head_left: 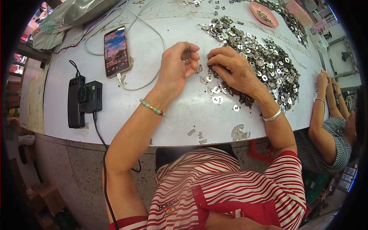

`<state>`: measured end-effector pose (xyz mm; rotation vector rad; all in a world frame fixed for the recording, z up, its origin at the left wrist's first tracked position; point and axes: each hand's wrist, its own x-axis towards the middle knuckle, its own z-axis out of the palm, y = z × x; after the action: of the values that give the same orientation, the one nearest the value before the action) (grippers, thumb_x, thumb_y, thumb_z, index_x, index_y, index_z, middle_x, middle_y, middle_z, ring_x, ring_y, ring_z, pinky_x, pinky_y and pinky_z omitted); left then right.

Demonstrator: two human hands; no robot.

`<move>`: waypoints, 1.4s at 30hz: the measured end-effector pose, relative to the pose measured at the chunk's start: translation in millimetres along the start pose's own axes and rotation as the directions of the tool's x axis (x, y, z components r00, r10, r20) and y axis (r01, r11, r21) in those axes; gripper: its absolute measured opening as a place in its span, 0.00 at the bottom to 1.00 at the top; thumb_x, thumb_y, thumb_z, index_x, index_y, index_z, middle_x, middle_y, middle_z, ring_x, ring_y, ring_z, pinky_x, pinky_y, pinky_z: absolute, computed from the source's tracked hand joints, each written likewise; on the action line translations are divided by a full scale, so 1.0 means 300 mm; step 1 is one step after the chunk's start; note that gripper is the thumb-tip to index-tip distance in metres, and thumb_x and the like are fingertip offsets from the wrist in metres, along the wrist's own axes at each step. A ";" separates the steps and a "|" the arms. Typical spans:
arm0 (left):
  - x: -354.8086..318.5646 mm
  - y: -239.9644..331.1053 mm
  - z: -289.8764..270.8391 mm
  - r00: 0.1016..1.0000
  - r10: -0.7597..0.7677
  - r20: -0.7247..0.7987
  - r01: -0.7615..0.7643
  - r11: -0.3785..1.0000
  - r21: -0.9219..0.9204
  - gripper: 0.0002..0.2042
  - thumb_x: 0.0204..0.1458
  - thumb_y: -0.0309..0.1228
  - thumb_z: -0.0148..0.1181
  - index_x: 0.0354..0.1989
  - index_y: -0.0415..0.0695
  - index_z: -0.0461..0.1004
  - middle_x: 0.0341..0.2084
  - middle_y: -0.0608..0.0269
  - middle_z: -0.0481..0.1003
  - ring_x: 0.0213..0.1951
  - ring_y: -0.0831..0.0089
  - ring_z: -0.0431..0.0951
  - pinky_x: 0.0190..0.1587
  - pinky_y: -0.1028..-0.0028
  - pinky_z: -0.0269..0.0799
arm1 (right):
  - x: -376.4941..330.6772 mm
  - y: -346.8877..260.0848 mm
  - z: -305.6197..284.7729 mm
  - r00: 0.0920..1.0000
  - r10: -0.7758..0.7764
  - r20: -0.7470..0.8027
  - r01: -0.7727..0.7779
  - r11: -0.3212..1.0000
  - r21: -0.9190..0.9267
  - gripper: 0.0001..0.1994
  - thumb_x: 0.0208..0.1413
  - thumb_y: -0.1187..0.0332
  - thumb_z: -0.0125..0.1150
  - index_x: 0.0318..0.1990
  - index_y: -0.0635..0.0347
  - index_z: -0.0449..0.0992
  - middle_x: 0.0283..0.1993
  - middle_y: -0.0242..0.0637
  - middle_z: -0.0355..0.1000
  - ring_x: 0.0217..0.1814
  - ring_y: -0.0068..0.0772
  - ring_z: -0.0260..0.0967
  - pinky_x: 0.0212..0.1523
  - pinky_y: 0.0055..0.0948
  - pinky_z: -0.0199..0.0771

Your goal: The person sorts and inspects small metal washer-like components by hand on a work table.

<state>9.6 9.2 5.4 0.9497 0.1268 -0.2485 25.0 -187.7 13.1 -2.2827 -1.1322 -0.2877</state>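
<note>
My left hand [175, 66] is turned palm up with its fingers curled, and small metal pieces [186, 56] show in part between them. Just to its right, my right hand [234, 69] reaches down at the left edge of a heap of small stamped metal pieces [274, 71], silver and dark. Its fingers are bent together toward the tabletop; whatever lies between the fingertips is too small to make out. A few loose flat metal discs [217, 100] with cut-outs lie below and beside the right hand.
A phone [116, 53] with a white charging cable [164, 42] lies on the white table [130, 103]. Left of it are a black power pack [76, 105] and a black cable [100, 132]. A pink plate [264, 14] holds more pieces. At the right, a co-worker's arms [320, 103] rest by the table.
</note>
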 end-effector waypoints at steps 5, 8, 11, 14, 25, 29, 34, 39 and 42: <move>-0.008 0.003 0.010 1.000 0.023 0.011 -0.023 0.999 0.047 0.12 0.55 0.33 0.44 0.33 0.37 0.69 0.23 0.62 0.69 0.21 0.79 0.67 0.15 0.81 0.55 | -0.006 -0.004 -0.030 0.992 0.119 0.031 -0.121 0.990 0.068 0.08 0.45 0.78 0.58 0.36 0.62 0.72 0.36 0.39 0.71 0.41 0.40 0.69 0.42 0.32 0.71; -0.008 0.003 0.016 1.000 0.017 -0.003 -0.017 0.999 0.045 0.12 0.53 0.32 0.45 0.31 0.36 0.70 0.22 0.61 0.69 0.20 0.78 0.67 0.16 0.80 0.54 | -0.016 0.009 -0.022 0.991 0.130 0.000 -0.130 0.990 0.054 0.08 0.46 0.79 0.57 0.36 0.61 0.73 0.34 0.40 0.72 0.40 0.40 0.71 0.41 0.33 0.72; -0.008 -0.001 0.012 1.000 0.013 0.014 -0.013 0.997 0.070 0.12 0.55 0.33 0.43 0.33 0.36 0.69 0.23 0.62 0.69 0.21 0.79 0.67 0.16 0.81 0.55 | -0.022 0.016 -0.019 0.995 0.089 -0.039 -0.087 0.995 0.042 0.08 0.46 0.79 0.58 0.35 0.61 0.74 0.34 0.40 0.73 0.38 0.41 0.72 0.39 0.33 0.73; -0.014 0.000 0.016 1.000 0.011 0.023 -0.014 0.996 0.092 0.13 0.56 0.34 0.43 0.33 0.36 0.69 0.24 0.62 0.69 0.21 0.79 0.67 0.16 0.82 0.55 | -0.024 0.014 -0.021 0.987 0.142 -0.080 -0.135 0.987 0.089 0.08 0.46 0.79 0.58 0.35 0.61 0.74 0.34 0.41 0.73 0.36 0.40 0.73 0.37 0.30 0.74; -0.039 -0.014 0.047 0.992 -0.053 0.111 0.030 0.979 0.200 0.13 0.57 0.32 0.43 0.35 0.36 0.71 0.24 0.64 0.70 0.22 0.81 0.69 0.16 0.84 0.57 | -0.037 0.014 -0.057 0.847 0.515 0.135 -0.409 0.468 0.783 0.08 0.52 0.77 0.60 0.40 0.67 0.75 0.35 0.33 0.73 0.32 0.19 0.70 0.37 0.16 0.73; -0.045 -0.021 0.049 0.985 -0.079 0.154 0.038 0.966 0.255 0.13 0.58 0.33 0.42 0.37 0.36 0.71 0.24 0.63 0.70 0.23 0.81 0.70 0.18 0.84 0.60 | -0.035 0.007 -0.062 0.833 0.520 0.191 -0.376 0.277 0.884 0.10 0.52 0.75 0.62 0.41 0.66 0.74 0.37 0.34 0.73 0.34 0.20 0.71 0.38 0.17 0.73; -0.053 -0.022 0.059 0.976 -0.086 0.200 0.032 0.966 0.257 0.15 0.60 0.34 0.39 0.40 0.35 0.69 0.27 0.60 0.70 0.24 0.78 0.71 0.20 0.83 0.64 | -0.036 0.009 -0.061 0.836 0.521 0.175 -0.385 0.329 0.862 0.09 0.52 0.76 0.61 0.41 0.67 0.74 0.39 0.34 0.73 0.36 0.20 0.71 0.38 0.17 0.74; -0.051 -0.020 0.067 0.959 -0.148 0.243 0.126 0.987 0.101 0.18 0.61 0.36 0.33 0.47 0.35 0.64 0.29 0.55 0.70 0.26 0.71 0.73 0.23 0.78 0.70 | -0.015 -0.037 -0.045 0.897 0.443 0.016 -0.299 0.577 0.760 0.09 0.51 0.78 0.60 0.41 0.67 0.74 0.37 0.34 0.73 0.37 0.19 0.71 0.40 0.17 0.74; -0.044 -0.026 0.059 0.961 -0.136 0.240 0.126 0.990 0.057 0.20 0.59 0.37 0.36 0.44 0.30 0.65 0.30 0.53 0.69 0.26 0.69 0.73 0.25 0.75 0.70 | -0.010 -0.082 -0.053 0.908 0.418 -0.011 -0.312 0.697 0.646 0.08 0.51 0.78 0.60 0.40 0.67 0.75 0.36 0.33 0.74 0.35 0.18 0.71 0.40 0.17 0.74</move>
<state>-5.2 -7.5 12.2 0.9457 -0.0416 -0.4895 4.9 -187.1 34.6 -1.7687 -0.5381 0.0749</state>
